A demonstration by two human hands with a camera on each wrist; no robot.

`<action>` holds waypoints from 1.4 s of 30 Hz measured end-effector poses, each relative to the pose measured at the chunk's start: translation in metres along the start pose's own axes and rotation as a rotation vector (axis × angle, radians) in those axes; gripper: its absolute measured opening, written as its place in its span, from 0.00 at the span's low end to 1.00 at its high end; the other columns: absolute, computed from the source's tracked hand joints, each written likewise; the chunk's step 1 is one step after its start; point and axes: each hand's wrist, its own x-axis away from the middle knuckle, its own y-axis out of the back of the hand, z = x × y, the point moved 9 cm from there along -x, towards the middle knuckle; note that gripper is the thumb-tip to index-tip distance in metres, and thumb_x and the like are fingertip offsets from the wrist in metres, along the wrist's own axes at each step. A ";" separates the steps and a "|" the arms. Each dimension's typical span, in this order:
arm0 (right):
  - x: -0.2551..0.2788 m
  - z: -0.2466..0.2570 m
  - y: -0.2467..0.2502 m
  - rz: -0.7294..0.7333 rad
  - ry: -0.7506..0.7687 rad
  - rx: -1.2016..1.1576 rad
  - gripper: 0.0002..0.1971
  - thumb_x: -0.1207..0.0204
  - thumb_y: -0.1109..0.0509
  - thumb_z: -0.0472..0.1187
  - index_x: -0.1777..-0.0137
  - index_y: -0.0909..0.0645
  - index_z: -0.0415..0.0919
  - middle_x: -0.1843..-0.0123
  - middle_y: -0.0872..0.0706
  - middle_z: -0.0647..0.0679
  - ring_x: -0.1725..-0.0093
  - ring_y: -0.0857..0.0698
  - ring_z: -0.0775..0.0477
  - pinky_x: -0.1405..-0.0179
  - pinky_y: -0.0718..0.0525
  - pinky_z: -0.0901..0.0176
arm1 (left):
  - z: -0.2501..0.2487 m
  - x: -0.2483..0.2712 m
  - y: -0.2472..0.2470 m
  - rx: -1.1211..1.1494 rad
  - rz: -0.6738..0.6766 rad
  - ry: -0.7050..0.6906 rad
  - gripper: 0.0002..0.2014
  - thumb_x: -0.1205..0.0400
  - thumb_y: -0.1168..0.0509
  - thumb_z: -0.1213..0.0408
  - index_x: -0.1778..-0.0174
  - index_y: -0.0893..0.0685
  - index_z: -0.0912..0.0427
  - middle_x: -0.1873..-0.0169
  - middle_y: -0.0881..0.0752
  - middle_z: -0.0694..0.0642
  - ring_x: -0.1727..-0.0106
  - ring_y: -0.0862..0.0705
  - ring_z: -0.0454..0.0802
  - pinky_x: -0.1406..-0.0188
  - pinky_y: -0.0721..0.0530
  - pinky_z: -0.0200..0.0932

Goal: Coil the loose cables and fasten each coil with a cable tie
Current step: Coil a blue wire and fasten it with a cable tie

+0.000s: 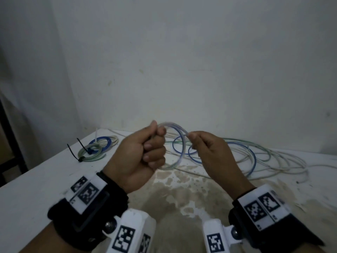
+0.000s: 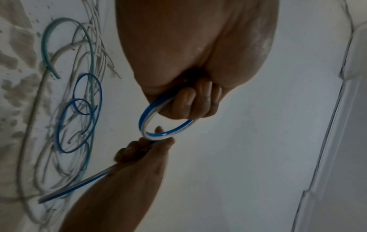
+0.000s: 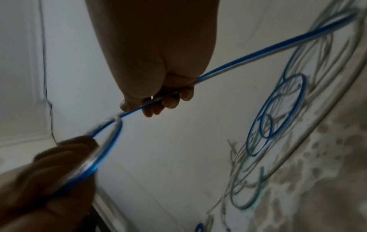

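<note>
A blue-and-white cable (image 1: 179,148) forms a small loop in the air between my two hands above the table. My left hand (image 1: 145,150) is fisted around one side of the loop (image 2: 158,135), fingers curled tight. My right hand (image 1: 202,145) pinches the same cable (image 3: 238,61) where it leaves the loop and trails off to the right. A loose tangle of white, green and blue cables (image 1: 255,157) lies on the table behind my right hand. Two finished coils (image 1: 94,148), tied with black cable ties (image 1: 73,152), rest at the far left.
The white table (image 1: 36,189) has a brown stained patch (image 1: 182,189) near its middle front. A pale wall (image 1: 182,61) stands right behind the table. A dark frame (image 1: 11,134) shows past the table's left edge.
</note>
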 end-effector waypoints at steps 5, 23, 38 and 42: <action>0.019 -0.034 -0.008 0.048 -0.080 0.101 0.04 0.17 0.39 0.46 0.45 0.26 0.54 0.72 0.23 0.50 0.73 0.25 0.53 0.74 0.29 0.63 | -0.057 0.000 0.019 0.137 -0.071 -0.222 0.15 0.16 0.48 0.57 0.67 0.24 0.56 0.83 0.38 0.47 0.86 0.40 0.40 0.86 0.41 0.31; 0.013 -0.001 -0.006 0.227 0.057 0.570 0.21 0.19 0.40 0.31 0.29 0.27 0.47 0.54 0.18 0.51 0.58 0.20 0.54 0.60 0.23 0.60 | -0.122 0.012 0.058 0.008 -0.197 -0.453 0.16 0.16 0.49 0.52 0.65 0.26 0.55 0.83 0.37 0.46 0.84 0.40 0.41 0.82 0.36 0.33; 0.033 -0.013 -0.012 0.350 0.144 0.368 0.10 0.24 0.28 0.35 0.46 0.12 0.47 0.49 0.17 0.54 0.49 0.21 0.62 0.55 0.27 0.76 | -0.085 -0.008 0.086 -0.067 -0.277 -0.286 0.16 0.13 0.47 0.54 0.64 0.26 0.55 0.83 0.35 0.45 0.84 0.38 0.40 0.84 0.35 0.31; 0.039 -0.011 -0.003 0.233 0.319 0.529 0.06 0.31 0.22 0.38 0.55 0.11 0.46 0.45 0.20 0.47 0.44 0.24 0.54 0.46 0.27 0.68 | -0.078 -0.009 0.090 -0.097 -0.281 -0.223 0.16 0.12 0.48 0.54 0.64 0.26 0.55 0.83 0.37 0.46 0.85 0.39 0.40 0.86 0.36 0.31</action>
